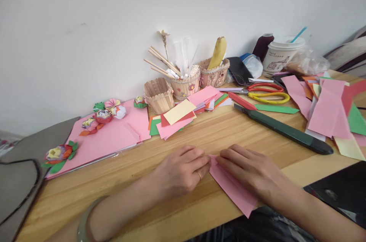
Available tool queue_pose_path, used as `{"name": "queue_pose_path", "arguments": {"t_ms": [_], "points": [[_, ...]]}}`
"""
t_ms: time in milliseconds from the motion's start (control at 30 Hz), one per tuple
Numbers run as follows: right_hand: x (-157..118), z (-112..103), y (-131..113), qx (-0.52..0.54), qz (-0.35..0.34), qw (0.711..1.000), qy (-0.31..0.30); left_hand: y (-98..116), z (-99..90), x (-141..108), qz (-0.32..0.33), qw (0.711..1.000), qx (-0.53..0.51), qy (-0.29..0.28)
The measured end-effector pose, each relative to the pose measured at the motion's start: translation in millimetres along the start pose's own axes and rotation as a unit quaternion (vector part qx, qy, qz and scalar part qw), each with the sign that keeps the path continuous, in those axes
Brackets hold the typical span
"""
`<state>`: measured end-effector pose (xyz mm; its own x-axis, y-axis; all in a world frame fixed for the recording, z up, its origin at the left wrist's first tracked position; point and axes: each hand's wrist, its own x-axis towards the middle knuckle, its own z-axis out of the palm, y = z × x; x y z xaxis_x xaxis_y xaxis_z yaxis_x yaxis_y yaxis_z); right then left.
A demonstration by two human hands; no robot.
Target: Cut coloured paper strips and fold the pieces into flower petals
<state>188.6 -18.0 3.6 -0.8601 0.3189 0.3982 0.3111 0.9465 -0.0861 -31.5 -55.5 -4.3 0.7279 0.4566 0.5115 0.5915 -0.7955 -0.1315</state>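
Note:
A strip of pink paper [233, 192] lies slantwise at the front of the wooden table, its near corner close to the table's edge. My left hand [185, 167] has its fingers curled and pinches the paper's far tip. On the paper's right side rests my right hand [251, 167], fingers pressed together and bent down onto it, partly covering it. A crease cannot be made out clearly under the fingers. Beyond my hands lies a dark green utility knife [288, 131], apart from both.
Colored paper pieces [178, 112] lie mid-table; more cut strips [328, 108] are heaped right. Folded paper flowers [103, 116] sit on pink sheets [114, 139] at left. Wooden baskets [158, 95], scissors [268, 93] and a lidded cup [281, 55] stand or lie farther back.

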Motion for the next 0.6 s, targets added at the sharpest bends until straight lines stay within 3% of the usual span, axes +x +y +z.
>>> {"name": "queue_pose_path", "arguments": {"t_ms": [367, 600], "points": [[1.6, -1.8, 1.8, -0.006, 0.000, 1.000, -0.027, 3.7, 0.5, 0.9, -0.009, 0.999, 0.017, -0.027], [-4.5, -0.3, 2.5, -0.002, 0.012, 0.999, -0.034, 9.0, 9.6, -3.3, -0.088, 0.993, 0.014, -0.073]]}}
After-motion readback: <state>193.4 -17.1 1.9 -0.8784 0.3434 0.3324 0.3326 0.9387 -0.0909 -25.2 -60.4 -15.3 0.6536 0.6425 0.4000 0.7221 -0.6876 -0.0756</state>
